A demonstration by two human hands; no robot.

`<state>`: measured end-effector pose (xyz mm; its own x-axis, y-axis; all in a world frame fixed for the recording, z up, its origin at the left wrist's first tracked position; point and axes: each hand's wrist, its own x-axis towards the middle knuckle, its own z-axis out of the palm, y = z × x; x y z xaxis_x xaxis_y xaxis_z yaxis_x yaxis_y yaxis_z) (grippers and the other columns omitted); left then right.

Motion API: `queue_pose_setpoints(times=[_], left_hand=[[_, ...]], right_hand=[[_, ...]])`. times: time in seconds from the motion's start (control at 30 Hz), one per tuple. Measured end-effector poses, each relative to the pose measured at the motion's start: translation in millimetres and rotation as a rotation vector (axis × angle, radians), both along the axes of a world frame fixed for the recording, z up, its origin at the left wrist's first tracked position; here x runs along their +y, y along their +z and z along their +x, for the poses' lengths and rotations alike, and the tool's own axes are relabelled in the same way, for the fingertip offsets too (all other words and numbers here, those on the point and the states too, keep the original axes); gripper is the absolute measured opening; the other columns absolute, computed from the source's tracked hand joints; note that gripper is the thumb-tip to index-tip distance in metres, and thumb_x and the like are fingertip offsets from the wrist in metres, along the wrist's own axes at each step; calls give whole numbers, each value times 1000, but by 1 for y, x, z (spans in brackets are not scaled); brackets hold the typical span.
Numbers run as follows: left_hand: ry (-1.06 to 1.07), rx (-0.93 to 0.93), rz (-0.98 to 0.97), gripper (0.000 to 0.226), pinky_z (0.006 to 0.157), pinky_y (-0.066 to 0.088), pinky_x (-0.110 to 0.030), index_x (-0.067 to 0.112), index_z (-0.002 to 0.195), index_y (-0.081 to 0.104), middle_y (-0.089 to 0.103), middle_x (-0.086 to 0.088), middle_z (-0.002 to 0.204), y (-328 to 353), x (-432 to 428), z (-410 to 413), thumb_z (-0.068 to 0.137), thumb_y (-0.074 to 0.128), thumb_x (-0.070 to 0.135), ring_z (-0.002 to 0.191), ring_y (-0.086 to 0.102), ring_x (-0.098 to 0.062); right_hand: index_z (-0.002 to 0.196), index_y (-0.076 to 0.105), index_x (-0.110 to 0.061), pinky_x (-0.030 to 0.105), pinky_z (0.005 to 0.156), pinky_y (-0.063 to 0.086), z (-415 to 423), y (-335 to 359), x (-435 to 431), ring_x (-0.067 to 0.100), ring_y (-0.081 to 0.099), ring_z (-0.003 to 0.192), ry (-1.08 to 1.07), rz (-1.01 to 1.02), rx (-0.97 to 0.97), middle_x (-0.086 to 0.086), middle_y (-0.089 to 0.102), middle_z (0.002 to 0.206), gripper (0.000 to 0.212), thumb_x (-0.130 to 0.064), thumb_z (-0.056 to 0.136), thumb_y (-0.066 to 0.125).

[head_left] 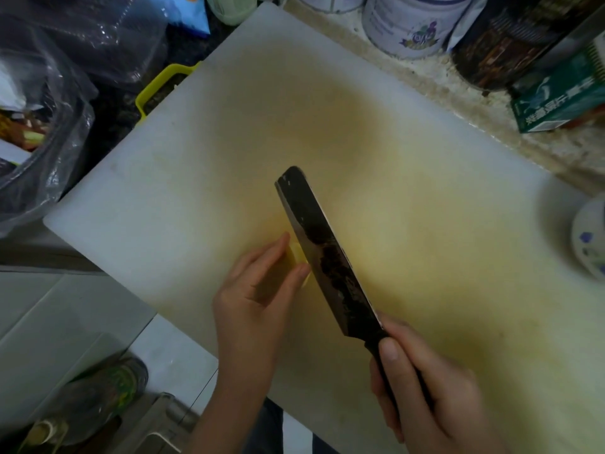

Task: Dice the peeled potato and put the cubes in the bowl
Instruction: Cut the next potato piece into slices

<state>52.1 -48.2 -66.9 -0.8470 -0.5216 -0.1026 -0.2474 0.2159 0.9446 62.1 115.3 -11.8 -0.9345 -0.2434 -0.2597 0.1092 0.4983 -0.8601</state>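
Mostly hidden, the potato (297,257) showed only as a pale yellow sliver, pinched between the thumb and forefinger of the left hand (258,290), whose other fingers lay loosely bent behind it. Just on the far side of that pinch, touching the potato's exposed face, stood the dark blade of the knife (314,237), edge down and its blunt tip pointing away from the person. The right hand (425,388) was wrapped firmly round the knife's black handle, thumb laid along its top, close beside the left wrist. Both hands worked over a white cutting board (229,142), stained yellow around and beyond the pinched potato. Well off to the knife hand's outer side, at the board's edge, sat a white bowl (589,237) with blue flowers, blurred; whether it held any cubes could not be told. Beyond the blade tip, past the board's far edge, stood a white tin (412,24), a dark canister (510,44) and a green box (563,93). Out past the left hand lay a crumpled plastic bag (49,142).
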Motion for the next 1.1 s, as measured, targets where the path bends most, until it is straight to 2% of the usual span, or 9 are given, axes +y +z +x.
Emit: queue_pose_setpoints(times=[0.13, 0.23, 0.3, 0.47, 0.6, 0.73, 0.93, 1.1], left_hand=[[36, 2, 34, 45, 83, 48, -9, 17, 118, 68, 67, 16, 104, -1, 1, -1, 75, 68, 31, 97, 62, 1], [23, 0, -24, 45, 82, 45, -5, 14, 118, 68, 64, 17, 104, 0, 2, -2, 75, 67, 31, 97, 60, 6], [37, -3, -11, 45, 82, 44, -4, 15, 118, 67, 65, 17, 104, 0, 4, -2, 76, 67, 31, 98, 59, 7], [55, 6, -29, 44, 87, 47, -11, 15, 117, 68, 65, 14, 105, 1, 8, -2, 78, 65, 35, 98, 60, 1], [88, 5, -23, 40, 83, 54, -22, 13, 113, 71, 66, 14, 99, -1, 10, -2, 80, 65, 35, 94, 62, -3], [95, 16, -35, 34, 79, 47, -9, 10, 108, 72, 64, 15, 96, -1, 11, -3, 80, 67, 28, 91, 61, 2], [93, 2, -17, 35, 77, 46, -7, 12, 108, 72, 64, 15, 95, 1, 10, -4, 80, 66, 32, 90, 60, 3], [106, -25, -17, 30, 79, 43, -4, 13, 108, 72, 64, 11, 96, 1, 13, -4, 81, 68, 25, 91, 59, 5]], right_hand=[[122, 54, -39, 7, 50, 37, 0, 1, -7, 0, 53, 50, 56, 63, 60, -20, 50, 60, 47, -63, 92, 26], [123, 52, -39, 0, 53, 34, -1, 6, -12, -6, 52, 55, 72, 141, 113, -26, 46, 63, 44, -58, 95, 24], [123, 50, -40, 1, 52, 34, -1, 7, -14, -5, 52, 54, 71, 123, 98, -25, 46, 61, 44, -59, 94, 23], [123, 49, -38, 1, 51, 32, -3, 7, -17, -3, 52, 53, 78, 116, 86, -23, 45, 59, 45, -60, 94, 22], [122, 46, -39, -1, 51, 29, -3, 7, -19, -3, 51, 53, 80, 108, 55, -22, 45, 57, 47, -63, 91, 22], [123, 45, -38, -2, 50, 26, -2, 8, -23, -6, 47, 52, 105, 164, 81, -26, 40, 58, 42, -57, 94, 22], [122, 46, -32, -4, 49, 21, -4, 11, -28, -11, 41, 48, 147, 223, 121, -25, 35, 57, 37, -48, 98, 22], [117, 51, -29, 3, 42, 21, -10, 1, -31, 0, 45, 45, 170, 236, 99, -18, 34, 49, 35, -44, 96, 27]])
